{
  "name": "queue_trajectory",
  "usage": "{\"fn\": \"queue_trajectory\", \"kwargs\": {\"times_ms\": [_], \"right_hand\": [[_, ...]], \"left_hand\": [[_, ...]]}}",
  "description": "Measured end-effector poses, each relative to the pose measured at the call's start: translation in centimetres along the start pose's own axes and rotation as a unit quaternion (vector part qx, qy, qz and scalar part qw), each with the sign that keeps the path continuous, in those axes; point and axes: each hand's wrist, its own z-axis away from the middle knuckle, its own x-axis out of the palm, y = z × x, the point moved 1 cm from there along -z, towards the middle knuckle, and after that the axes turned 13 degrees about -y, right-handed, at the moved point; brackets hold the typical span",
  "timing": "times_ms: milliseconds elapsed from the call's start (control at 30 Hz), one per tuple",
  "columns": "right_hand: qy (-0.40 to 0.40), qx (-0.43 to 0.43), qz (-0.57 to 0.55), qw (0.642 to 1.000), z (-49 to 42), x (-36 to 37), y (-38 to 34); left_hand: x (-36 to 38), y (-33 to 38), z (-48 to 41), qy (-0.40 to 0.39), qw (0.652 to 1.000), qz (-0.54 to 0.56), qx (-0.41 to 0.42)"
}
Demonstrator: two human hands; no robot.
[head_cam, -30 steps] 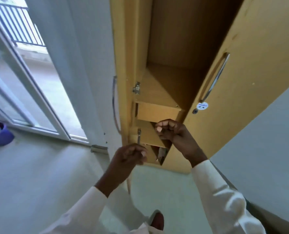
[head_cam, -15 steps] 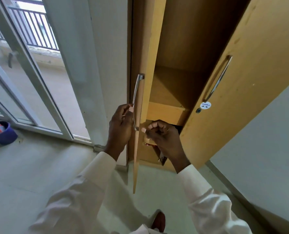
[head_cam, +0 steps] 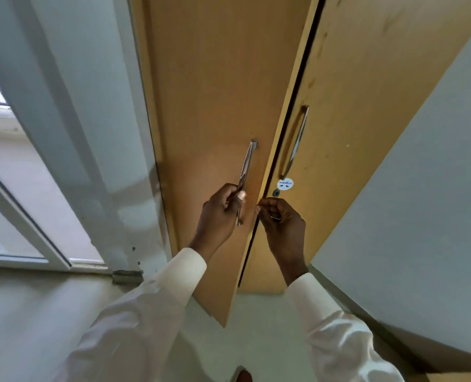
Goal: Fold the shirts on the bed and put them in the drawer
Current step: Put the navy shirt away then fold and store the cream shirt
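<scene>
The wooden wardrobe's left door point(head_cam: 209, 106) stands almost closed, with only a thin dark gap beside the right door point(head_cam: 366, 92). My left hand point(head_cam: 220, 213) grips the lower end of the left door's metal handle point(head_cam: 246, 164). My right hand point(head_cam: 282, 224) is curled just right of it, fingertips at the left door's free edge, below the keyhole point(head_cam: 276, 192). The drawer inside is hidden behind the doors. No shirts or bed are in view.
The right door carries a metal handle point(head_cam: 294, 144) and a round white sticker point(head_cam: 285, 184). A glass balcony door point(head_cam: 22, 188) with a white frame point(head_cam: 91, 133) is at the left, a grey wall point(head_cam: 421, 188) at the right. My foot point(head_cam: 242, 376) is on the pale floor.
The left door has swung from wide open to almost closed, drawn by my left hand on its handle. My right hand came out from the drawer inside to the door's edge.
</scene>
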Motion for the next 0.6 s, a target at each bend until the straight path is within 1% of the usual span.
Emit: {"fn": "queue_trajectory", "kwargs": {"times_ms": [100,267,367,400,433,533,600], "right_hand": [[0.010,0.030,-0.001,1.000,-2.7,-1.6,1.5],[-0.053,0.085,-0.023,0.995,-8.5,-5.1,3.5],[-0.013,0.103,-0.004,0.995,-12.3,-7.1,4.2],[-0.012,0.115,0.005,0.993,-13.9,-7.7,4.4],[-0.022,0.118,0.010,0.993,-15.1,-8.0,4.5],[-0.095,0.104,-0.003,0.990,-17.3,-7.7,4.8],[-0.109,0.097,-0.034,0.989,-17.4,-7.3,4.6]], "left_hand": [[1.9,0.3,-2.8,-0.003,1.000,0.001,-0.003],[3.7,0.1,-7.2,-0.007,0.999,-0.029,-0.020],[4.0,-0.2,-9.3,-0.015,0.998,-0.048,-0.024],[4.2,-0.3,-10.0,-0.015,0.998,-0.058,-0.023],[4.3,-0.3,-10.5,-0.013,0.997,-0.067,-0.024],[4.5,-0.2,-11.4,-0.002,0.996,-0.085,-0.021],[4.6,-0.3,-11.6,0.003,0.995,-0.093,-0.018]]}}
